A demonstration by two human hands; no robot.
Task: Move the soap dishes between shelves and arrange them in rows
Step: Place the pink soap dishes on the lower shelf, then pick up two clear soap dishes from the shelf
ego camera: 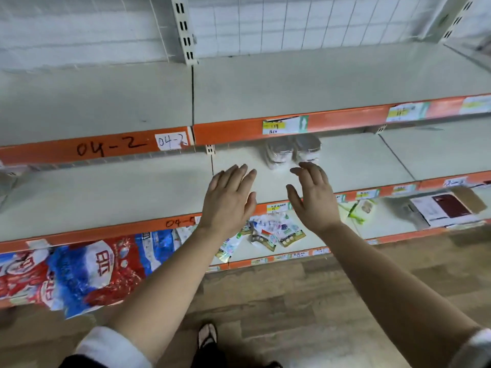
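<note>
Two stacks of pale, plastic-wrapped soap dishes stand side by side on the middle shelf [358, 160], under the orange rail: the left stack [279, 154] and the right stack [308, 148]. My left hand [229, 197] reaches over the shelf's front edge, fingers straight and empty, left of and nearer than the stacks. Just in front of the right stack my right hand [313, 192] hovers with its fingers straight, holding nothing; whether its fingertips touch the stack I cannot tell. The upper shelf [292, 86] shows bare white board.
Orange price rails with labels "04-2" [171, 140] edge each shelf. Red and blue bags [79, 272] fill the lower left shelf, small packets [276, 229] lie lower centre, and a boxed item [449, 208] sits lower right. A slotted upright [184, 30] divides the bays. Wood floor below.
</note>
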